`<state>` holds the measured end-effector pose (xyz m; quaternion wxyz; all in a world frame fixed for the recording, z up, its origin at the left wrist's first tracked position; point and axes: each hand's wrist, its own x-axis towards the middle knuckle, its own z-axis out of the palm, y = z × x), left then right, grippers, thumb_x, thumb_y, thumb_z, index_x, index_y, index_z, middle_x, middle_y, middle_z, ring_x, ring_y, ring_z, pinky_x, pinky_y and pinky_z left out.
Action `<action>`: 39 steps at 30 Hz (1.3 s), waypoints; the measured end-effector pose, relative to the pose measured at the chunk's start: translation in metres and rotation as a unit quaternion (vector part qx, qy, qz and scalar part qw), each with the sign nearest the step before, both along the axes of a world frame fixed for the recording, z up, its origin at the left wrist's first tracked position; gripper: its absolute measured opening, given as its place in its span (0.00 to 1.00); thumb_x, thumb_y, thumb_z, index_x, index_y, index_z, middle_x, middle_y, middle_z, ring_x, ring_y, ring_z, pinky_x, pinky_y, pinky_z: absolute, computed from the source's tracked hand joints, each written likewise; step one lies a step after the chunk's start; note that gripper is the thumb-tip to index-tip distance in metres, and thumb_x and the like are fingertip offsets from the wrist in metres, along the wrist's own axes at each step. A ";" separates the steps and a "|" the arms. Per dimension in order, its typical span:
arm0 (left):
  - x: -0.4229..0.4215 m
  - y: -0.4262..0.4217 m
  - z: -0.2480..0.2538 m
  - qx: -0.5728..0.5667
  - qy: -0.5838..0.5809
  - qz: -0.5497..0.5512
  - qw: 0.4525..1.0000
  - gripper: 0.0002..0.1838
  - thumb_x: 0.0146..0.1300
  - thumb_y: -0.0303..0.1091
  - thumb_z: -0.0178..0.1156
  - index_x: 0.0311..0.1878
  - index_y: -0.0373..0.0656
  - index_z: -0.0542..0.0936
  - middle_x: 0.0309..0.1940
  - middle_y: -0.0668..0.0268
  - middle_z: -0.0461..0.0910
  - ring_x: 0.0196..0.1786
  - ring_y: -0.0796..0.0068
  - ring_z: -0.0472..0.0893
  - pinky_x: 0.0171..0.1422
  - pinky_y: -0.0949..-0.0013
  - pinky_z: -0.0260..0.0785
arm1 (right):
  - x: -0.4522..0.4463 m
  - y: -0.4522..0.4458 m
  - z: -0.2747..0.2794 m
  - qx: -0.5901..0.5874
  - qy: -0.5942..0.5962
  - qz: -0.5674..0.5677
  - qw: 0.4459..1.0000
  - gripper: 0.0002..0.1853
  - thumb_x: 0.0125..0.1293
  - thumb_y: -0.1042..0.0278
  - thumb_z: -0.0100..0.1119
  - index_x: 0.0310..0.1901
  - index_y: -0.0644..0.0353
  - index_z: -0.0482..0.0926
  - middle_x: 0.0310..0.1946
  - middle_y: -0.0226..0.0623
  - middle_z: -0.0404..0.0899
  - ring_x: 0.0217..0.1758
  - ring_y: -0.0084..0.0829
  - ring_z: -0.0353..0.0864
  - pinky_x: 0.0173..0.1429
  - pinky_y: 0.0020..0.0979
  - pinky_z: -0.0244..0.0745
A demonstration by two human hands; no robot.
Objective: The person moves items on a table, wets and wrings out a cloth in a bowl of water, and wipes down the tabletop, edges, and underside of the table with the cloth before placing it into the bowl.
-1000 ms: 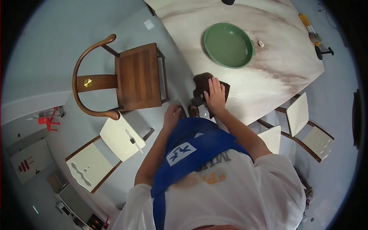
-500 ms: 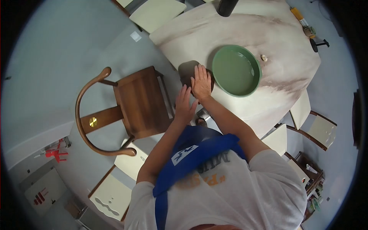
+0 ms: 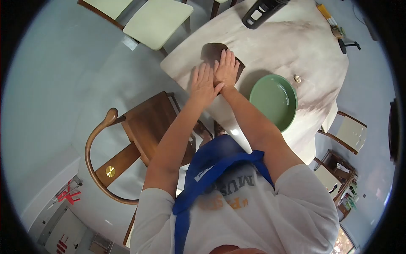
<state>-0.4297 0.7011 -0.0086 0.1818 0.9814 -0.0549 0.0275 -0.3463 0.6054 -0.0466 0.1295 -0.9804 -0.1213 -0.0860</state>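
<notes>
**Right hand (image 3: 226, 71) flat on cloth (image 3: 212, 51)**

From my remote feed: cloth lies on the table (image 3: 315, 55), upper centre of frame. Right palm down on it, fingers straight, gripping nothing. Left hand (image 3: 204, 86) alongside, fingers also extended, grasping nothing; I can't tell whether it touches cloth. Basin (image 3: 272, 101) right of centre, bottle (image 3: 261, 15) at top edge.

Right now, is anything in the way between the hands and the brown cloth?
Nothing visible: the right hand lies on the brown cloth, the left hand alongside. The green basin sits off to the side.
</notes>
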 end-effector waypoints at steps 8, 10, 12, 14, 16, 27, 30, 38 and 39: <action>0.089 0.020 -0.001 0.024 0.052 0.009 0.998 0.40 0.69 0.57 0.44 0.70 0.28 0.58 0.71 0.47 0.57 0.77 0.54 0.49 0.80 0.54 0.33 | 0.084 0.024 -0.010 -0.015 0.008 -0.039 0.999 0.32 0.72 0.49 0.38 0.72 0.57 0.56 0.74 0.39 0.54 0.78 0.38 0.47 0.76 0.48 0.44; 0.106 0.022 -0.004 0.037 0.046 0.012 0.998 0.41 0.69 0.57 0.44 0.71 0.29 0.57 0.72 0.48 0.56 0.77 0.55 0.49 0.80 0.55 0.33 | 0.105 0.029 -0.012 -0.003 0.006 -0.032 0.999 0.32 0.72 0.49 0.38 0.72 0.57 0.56 0.74 0.39 0.54 0.78 0.38 0.47 0.76 0.48 0.44; 0.126 0.028 -0.006 0.036 0.056 0.017 0.998 0.41 0.70 0.58 0.41 0.71 0.29 0.56 0.73 0.48 0.55 0.77 0.56 0.48 0.80 0.56 0.32 | 0.124 0.033 -0.014 0.016 -0.006 -0.026 1.000 0.32 0.72 0.49 0.38 0.72 0.57 0.56 0.74 0.39 0.54 0.78 0.38 0.48 0.76 0.48 0.44; 0.144 0.031 -0.004 0.035 0.058 0.018 0.998 0.41 0.71 0.59 0.39 0.72 0.30 0.56 0.73 0.49 0.54 0.78 0.57 0.48 0.80 0.57 0.32 | 0.140 0.039 -0.012 0.008 -0.007 -0.023 1.000 0.31 0.72 0.49 0.38 0.71 0.58 0.57 0.74 0.39 0.54 0.77 0.38 0.48 0.75 0.48 0.43; 0.156 0.036 -0.004 0.039 0.056 0.019 0.997 0.41 0.71 0.59 0.37 0.72 0.30 0.56 0.74 0.48 0.53 0.78 0.58 0.47 0.80 0.57 0.32 | 0.154 0.043 -0.014 0.009 -0.017 -0.022 1.000 0.31 0.72 0.49 0.38 0.71 0.58 0.57 0.73 0.39 0.55 0.77 0.38 0.48 0.76 0.48 0.43; 0.136 0.047 -0.008 0.005 0.019 -0.038 0.999 0.38 0.72 0.55 0.40 0.69 0.26 0.58 0.72 0.43 0.55 0.76 0.51 0.51 0.79 0.53 0.38 | 0.131 0.048 -0.006 -0.011 -0.017 -0.031 0.999 0.30 0.72 0.53 0.41 0.70 0.59 0.59 0.73 0.39 0.55 0.77 0.37 0.50 0.76 0.45 0.45; 0.102 0.054 -0.004 0.008 0.018 -0.082 0.996 0.38 0.71 0.52 0.46 0.68 0.24 0.58 0.71 0.40 0.55 0.75 0.46 0.52 0.77 0.49 0.41 | 0.095 0.045 0.004 -0.012 0.014 -0.019 1.000 0.30 0.72 0.54 0.40 0.71 0.61 0.58 0.74 0.40 0.54 0.77 0.38 0.49 0.76 0.45 0.44; -0.022 0.053 -0.002 -0.021 0.004 -0.166 0.986 0.41 0.65 0.54 0.54 0.65 0.23 0.62 0.69 0.39 0.58 0.74 0.43 0.54 0.76 0.48 0.43 | -0.037 0.014 0.018 -0.027 0.040 0.056 0.997 0.30 0.70 0.54 0.45 0.70 0.62 0.61 0.72 0.41 0.57 0.76 0.37 0.52 0.77 0.44 0.44; -0.034 0.052 0.000 -0.014 0.020 -0.172 0.985 0.39 0.66 0.53 0.54 0.65 0.24 0.62 0.69 0.40 0.58 0.74 0.43 0.54 0.75 0.47 0.45 | -0.052 0.006 0.020 -0.017 0.048 0.066 0.997 0.30 0.70 0.54 0.46 0.69 0.61 0.61 0.72 0.41 0.57 0.76 0.37 0.52 0.77 0.44 0.44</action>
